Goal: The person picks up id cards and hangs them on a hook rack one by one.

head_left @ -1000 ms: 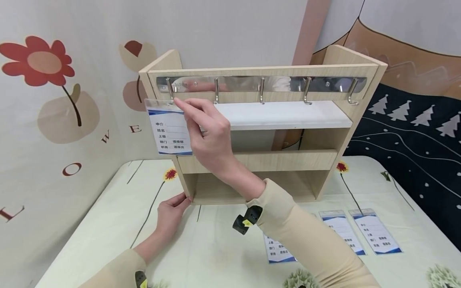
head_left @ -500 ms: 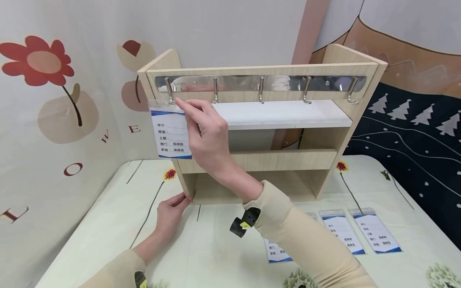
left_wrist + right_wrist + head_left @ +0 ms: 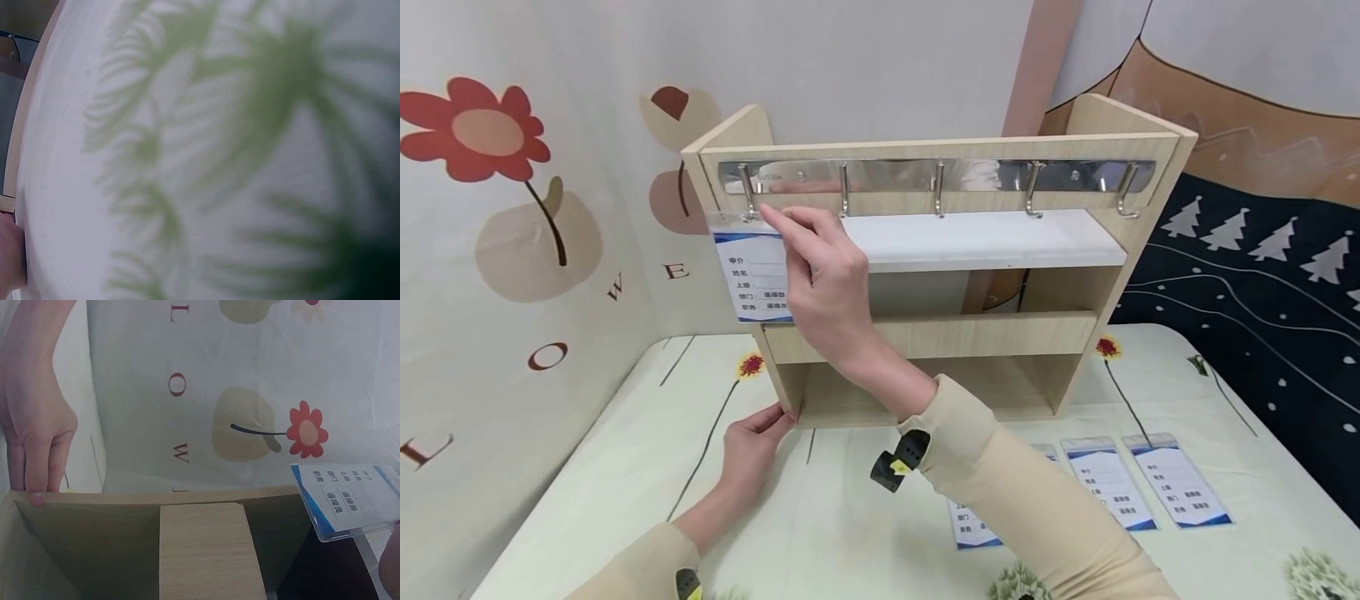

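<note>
Right hand (image 3: 831, 287) pinched a printed card (image 3: 749, 275) at the leftmost hook (image 3: 747, 190)

The hand hid the card's right side, so whether the hook held it could not be told. The left hand (image 3: 751, 450) touched the rack's (image 3: 985, 337) lower left corner; its grip was unclear. A sleeve (image 3: 1000, 467) partly covered more cards (image 3: 1108, 483). The left wrist view was blurred. Legible lines included 姓名, 部门 and 职务; the wall (image 3: 625, 192) showed red letters L, O, W, E.
</note>
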`<state>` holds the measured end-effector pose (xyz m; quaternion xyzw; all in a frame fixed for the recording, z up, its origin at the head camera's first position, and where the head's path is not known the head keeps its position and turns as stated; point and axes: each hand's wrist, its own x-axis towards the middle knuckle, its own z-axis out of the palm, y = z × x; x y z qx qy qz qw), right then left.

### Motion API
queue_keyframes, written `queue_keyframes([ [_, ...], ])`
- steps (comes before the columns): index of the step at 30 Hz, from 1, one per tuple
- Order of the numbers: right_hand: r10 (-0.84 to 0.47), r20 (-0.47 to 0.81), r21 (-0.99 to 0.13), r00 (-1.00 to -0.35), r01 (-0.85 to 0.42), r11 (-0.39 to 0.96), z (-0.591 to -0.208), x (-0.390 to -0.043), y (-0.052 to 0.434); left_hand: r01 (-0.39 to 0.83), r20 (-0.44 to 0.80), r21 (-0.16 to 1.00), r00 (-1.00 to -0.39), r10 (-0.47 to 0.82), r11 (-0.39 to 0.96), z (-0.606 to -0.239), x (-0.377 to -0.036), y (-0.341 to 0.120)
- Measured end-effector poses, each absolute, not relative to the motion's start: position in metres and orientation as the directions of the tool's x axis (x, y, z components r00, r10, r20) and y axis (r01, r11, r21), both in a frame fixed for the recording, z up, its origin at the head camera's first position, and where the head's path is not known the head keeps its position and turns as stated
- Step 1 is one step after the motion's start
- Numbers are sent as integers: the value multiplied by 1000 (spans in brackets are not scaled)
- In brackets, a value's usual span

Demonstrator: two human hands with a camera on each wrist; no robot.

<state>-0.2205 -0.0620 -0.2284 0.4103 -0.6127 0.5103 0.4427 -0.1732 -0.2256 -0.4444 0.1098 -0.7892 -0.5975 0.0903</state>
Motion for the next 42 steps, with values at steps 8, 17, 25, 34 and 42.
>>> queue_keyframes([
  [8,-34,968,-241,-247,-962,129,-239,-220,-57,-53,23,964,-959,-282,261,-446,-175,-226],
  [17,-58,969,-230,-239,-964,133,-262,-212,-25,-55,29,957,-959,-282,285,-445,-173,-225],
  [25,-215,935,-257,-280,-958,129,-306,-203,20,-68,19,949,-963,-270,308,-446,-174,-227],
  [34,-389,799,-421,-459,-888,185,-363,-197,93,-71,14,957,-957,-291,282,-449,-173,-226],
  [42,-440,568,-586,-695,-717,377,-394,-188,150,-59,19,962,-960,-279,268,-449,-176,-227],
])
